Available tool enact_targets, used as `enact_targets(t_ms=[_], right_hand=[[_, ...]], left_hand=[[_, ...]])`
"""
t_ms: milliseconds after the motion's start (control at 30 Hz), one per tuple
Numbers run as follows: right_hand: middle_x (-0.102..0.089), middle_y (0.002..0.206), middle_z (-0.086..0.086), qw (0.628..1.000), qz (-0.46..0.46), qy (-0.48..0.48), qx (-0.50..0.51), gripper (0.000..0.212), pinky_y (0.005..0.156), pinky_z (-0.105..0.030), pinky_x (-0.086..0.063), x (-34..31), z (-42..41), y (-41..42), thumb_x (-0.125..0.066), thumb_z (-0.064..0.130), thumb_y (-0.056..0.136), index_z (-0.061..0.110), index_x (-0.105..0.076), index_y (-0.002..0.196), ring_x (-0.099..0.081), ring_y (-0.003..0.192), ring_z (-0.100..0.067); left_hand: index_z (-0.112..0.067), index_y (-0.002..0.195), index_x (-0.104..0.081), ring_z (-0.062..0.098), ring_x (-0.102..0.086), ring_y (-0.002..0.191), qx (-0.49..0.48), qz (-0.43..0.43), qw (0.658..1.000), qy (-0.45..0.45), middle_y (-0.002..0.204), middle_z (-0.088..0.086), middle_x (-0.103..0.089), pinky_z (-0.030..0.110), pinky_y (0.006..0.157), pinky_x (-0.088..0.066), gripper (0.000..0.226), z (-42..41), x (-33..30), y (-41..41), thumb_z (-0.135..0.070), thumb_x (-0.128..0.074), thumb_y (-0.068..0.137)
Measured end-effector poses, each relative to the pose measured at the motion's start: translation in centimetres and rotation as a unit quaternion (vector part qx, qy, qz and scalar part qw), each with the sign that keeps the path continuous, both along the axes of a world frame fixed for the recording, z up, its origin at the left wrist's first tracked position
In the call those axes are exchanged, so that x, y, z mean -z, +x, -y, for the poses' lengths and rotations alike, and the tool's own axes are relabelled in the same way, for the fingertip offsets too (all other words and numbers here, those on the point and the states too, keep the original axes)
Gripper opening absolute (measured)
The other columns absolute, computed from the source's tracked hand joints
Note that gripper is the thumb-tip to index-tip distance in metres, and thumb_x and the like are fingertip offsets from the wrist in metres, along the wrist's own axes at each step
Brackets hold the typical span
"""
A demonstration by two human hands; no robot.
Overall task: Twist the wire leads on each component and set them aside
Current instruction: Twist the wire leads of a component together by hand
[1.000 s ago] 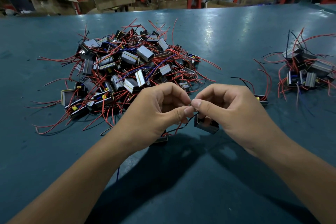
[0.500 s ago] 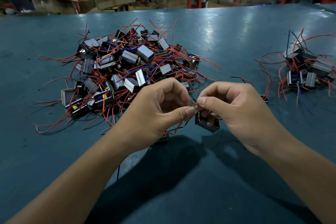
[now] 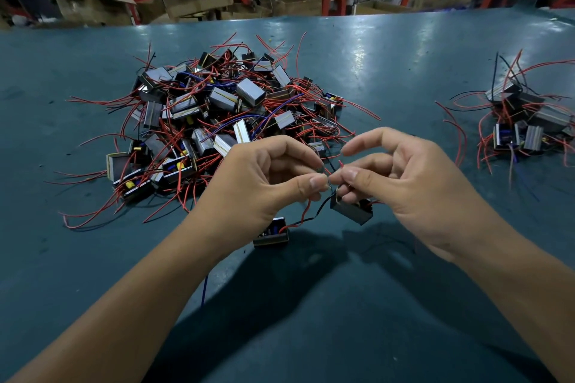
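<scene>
Head view: the left hand and the right hand pinch the wire leads between thumb and finger, above the green table. The small black component hangs under the right hand's fingers. A big pile of components lies behind the hands, and a small pile sits far right.

The right hand has loosened since a second ago. Then its fingers were bunched tight over the pinch point; now the index finger is lifted and stretched out above the grip, and only the thumb and a lower finger meet the left hand at the wire leads. The component hanging just below the pinch is more exposed than before. A second component, earlier almost hidden under the left wrist, shows plainly below it.
</scene>
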State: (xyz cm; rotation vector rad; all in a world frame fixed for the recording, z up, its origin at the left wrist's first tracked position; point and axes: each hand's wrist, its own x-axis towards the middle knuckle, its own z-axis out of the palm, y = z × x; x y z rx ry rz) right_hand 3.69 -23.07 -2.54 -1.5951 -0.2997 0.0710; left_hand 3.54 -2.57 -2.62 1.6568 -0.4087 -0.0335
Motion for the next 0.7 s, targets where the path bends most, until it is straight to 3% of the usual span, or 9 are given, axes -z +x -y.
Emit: enact_targets(t_ms=[200,433,700], right_hand=[[-0.076,0.077,-0.009,1.000,0.018,-0.018,0.008,0.010,0.066,-0.024,-0.058,0.5,-0.5,-0.3,-0.068,-0.002,0.089,0.008,-0.071,0.091,-0.071,0.066,-0.019],[-0.075,0.077,-0.011,1.000,0.007,0.007,0.006,0.013,0.064,-0.024,-0.057,0.6,-0.8,-0.4,-0.067,-0.003,0.089,0.009,-0.071,0.087,-0.069,0.065,-0.019],[-0.073,0.074,-0.009,1.000,0.018,0.021,0.010,0.013,0.060,-0.020,-0.053,0.7,-1.1,-0.6,-0.068,-0.003,0.088,0.009,-0.073,0.085,-0.068,0.063,-0.015]], left_hand=[[-0.006,0.090,-0.072,0.016,-0.072,0.068,-0.003,0.020,1.000,0.006,0.076,0.007,-0.076,0.022,0.064,-0.056,0.015,0.2,0.0,-0.1,-0.015,-0.076,0.079],[-0.006,0.087,-0.073,0.018,-0.072,0.066,-0.009,0.015,1.000,0.001,0.076,0.008,-0.076,0.022,0.062,-0.056,0.008,0.2,0.2,-0.1,-0.010,-0.076,0.082],[-0.003,0.086,-0.073,0.017,-0.071,0.064,-0.011,0.008,1.000,-0.015,0.074,0.009,-0.076,0.021,0.060,-0.056,0.015,0.4,0.1,-0.3,-0.014,-0.076,0.077]])
